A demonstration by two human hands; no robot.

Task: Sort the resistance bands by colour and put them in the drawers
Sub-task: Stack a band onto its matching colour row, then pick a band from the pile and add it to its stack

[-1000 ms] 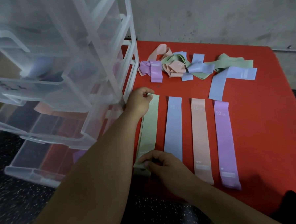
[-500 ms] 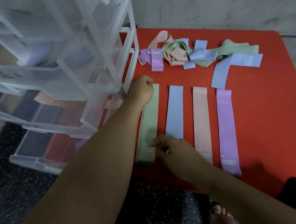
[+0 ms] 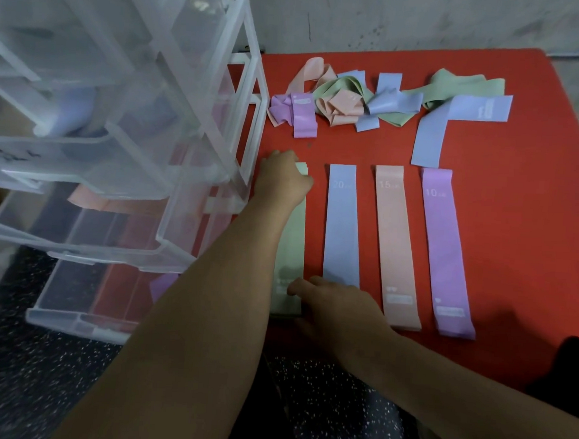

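- Pale green resistance band (image 3: 293, 249) of flat elastic lies lengthwise on the red bench (image 3: 515, 231), just beside the clear plastic drawer unit (image 3: 117, 143).
- Left hand (image 3: 280, 180), fingers curled, holds its far end.
- Right hand (image 3: 337, 305), fingers loosely bent, touches its near end.
- Flat blue band (image 3: 343, 229), pink band (image 3: 397, 245) and purple band (image 3: 447, 254) lie parallel on its right.

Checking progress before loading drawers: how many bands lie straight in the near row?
4, left to right: green, blue, pink, purple. The green looks layered at its far end, so more may hide beneath it.
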